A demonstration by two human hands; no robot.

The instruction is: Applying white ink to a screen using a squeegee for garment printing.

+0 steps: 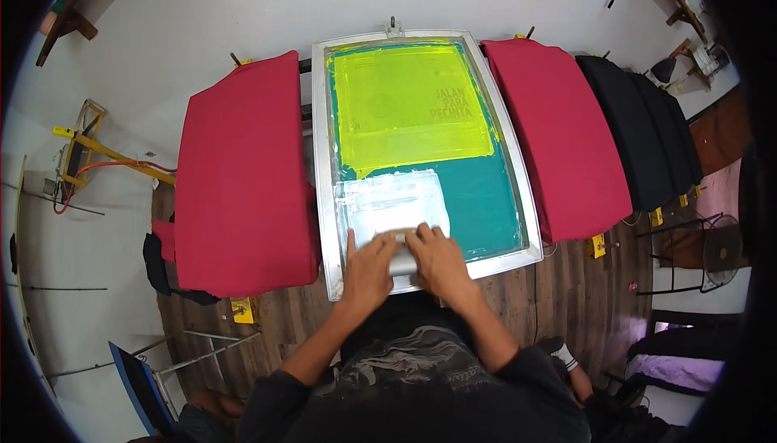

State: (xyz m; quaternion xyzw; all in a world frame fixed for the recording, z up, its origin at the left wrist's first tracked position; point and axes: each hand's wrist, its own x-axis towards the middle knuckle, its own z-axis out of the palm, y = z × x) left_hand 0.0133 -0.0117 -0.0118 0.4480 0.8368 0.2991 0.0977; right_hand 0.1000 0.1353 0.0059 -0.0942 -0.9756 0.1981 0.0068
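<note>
Both hands are down on the grey squeegee at the near end of the aluminium-framed printing screen, left hand and right hand side by side, fingers curled over its top edge. White ink smears the teal mesh just beyond them, and a bright yellow panel fills the far half. A red shirt on the left platen flanks one side, another red shirt and black garments the other.

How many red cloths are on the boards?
2. One red cloth lies left of the printing screen; the other red cloth lies right of it, beside black cloths. More may be hidden.
</note>
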